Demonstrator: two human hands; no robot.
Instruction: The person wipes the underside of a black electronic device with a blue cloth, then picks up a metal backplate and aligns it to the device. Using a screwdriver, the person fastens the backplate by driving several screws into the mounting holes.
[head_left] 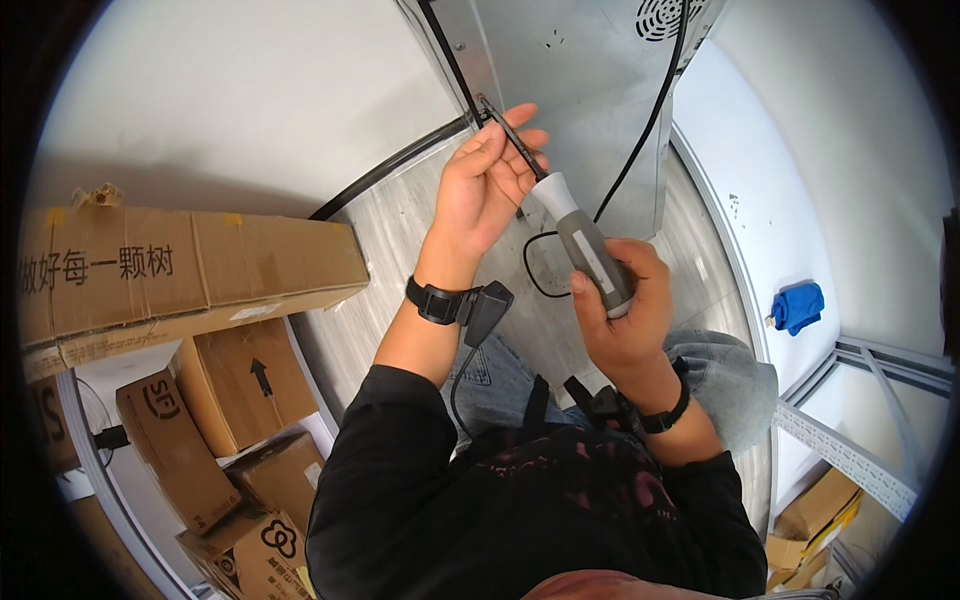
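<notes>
A screwdriver [588, 245] with a thick grey handle, a pale collar and a long dark shaft points up and to the left. My right hand [630, 315] is wrapped round the lower end of its handle. Higher up, my left hand [487, 185] has its thumb and fingers about the shaft, steadying it. The shaft's tip is at the left edge of a grey metal cabinet [570, 110], beside a black cable [452, 60]. The fastener at the tip is too small to make out.
On the left, a long cardboard box [200, 260] lies atop a shelf holding several cartons [245, 385]. Another black cable [645, 150] hangs down the cabinet and loops on the floor. At the right are a blue cloth-like bundle [797, 308] and a metal frame [850, 455].
</notes>
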